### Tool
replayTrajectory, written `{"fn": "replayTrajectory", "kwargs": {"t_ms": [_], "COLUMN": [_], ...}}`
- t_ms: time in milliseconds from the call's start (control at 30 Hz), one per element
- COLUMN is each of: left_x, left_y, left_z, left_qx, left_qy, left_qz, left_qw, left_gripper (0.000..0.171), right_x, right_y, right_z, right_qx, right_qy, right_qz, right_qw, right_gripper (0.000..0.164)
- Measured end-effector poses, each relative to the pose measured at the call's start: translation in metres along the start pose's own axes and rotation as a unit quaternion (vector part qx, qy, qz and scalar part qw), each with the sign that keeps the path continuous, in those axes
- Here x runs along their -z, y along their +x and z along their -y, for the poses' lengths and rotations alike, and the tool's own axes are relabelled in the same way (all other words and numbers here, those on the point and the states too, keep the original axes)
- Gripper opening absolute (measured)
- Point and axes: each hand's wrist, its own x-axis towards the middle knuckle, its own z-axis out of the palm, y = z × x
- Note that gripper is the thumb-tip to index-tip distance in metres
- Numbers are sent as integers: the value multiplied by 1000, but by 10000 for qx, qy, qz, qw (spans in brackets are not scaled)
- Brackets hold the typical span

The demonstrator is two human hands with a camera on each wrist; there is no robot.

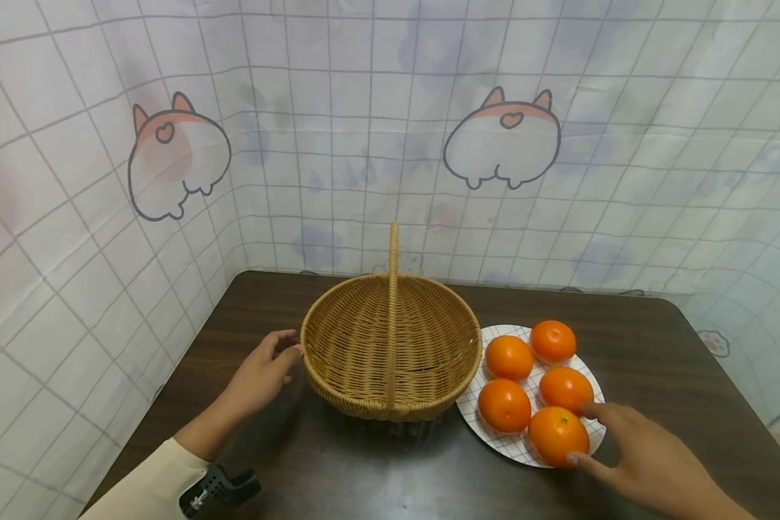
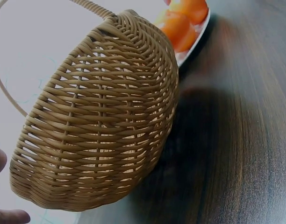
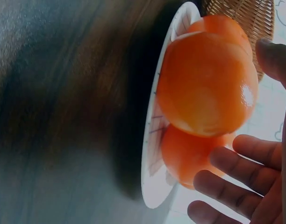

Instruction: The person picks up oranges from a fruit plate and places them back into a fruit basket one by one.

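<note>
1. The right hand [image 1: 650,455], fingers spread beside the nearest glossy round orange fruit [image 1: 558,435], would best cup it without nudging neighbours.
2. That fruit sits on a white gridded plate [image 1: 534,384], right of the tan wicker basket [image 1: 344,347].
3. The left hand [image 1: 260,368], fingers parted, is at the basket's left rim.
4. Only the head view shows the basket's interior.

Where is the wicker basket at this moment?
In the head view, the wicker basket stands on the dark table, between the left hand at its left side and the plate of orange fruits on its right.
</note>
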Motion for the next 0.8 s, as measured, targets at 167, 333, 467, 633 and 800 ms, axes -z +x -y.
{"fn": "replayTrajectory", "kwargs": {"t_ms": [167,333,467,633,800], "left_x": [-2,-4,-6,-7,-8], "left_y": [0,2,2,3,6], "left_z": [0,-2,-2,-1,0], "left_qx": [111,239,288,311,343], "left_qy": [-144,-253,-369,-597,-713], "left_qz": [-3,-56,-52,-34,-9], "left_qw": [9998,9994,9989,9977,9969], "left_gripper": [60,58,57,55,54], "right_x": [-4,-8,-10,-12,-14], "right_y": [1,2,3,4,4], "right_z": [2,2,3,4,3], "right_qx": [-163,-282,-374,-468,-517], "right_qy": [-21,-117,-155,-150,-116], "right_qz": [219,426,555,637,630], "right_qw": [9996,9986,9976,9968,9966], "right_gripper": [83,93,99,104,105]}}
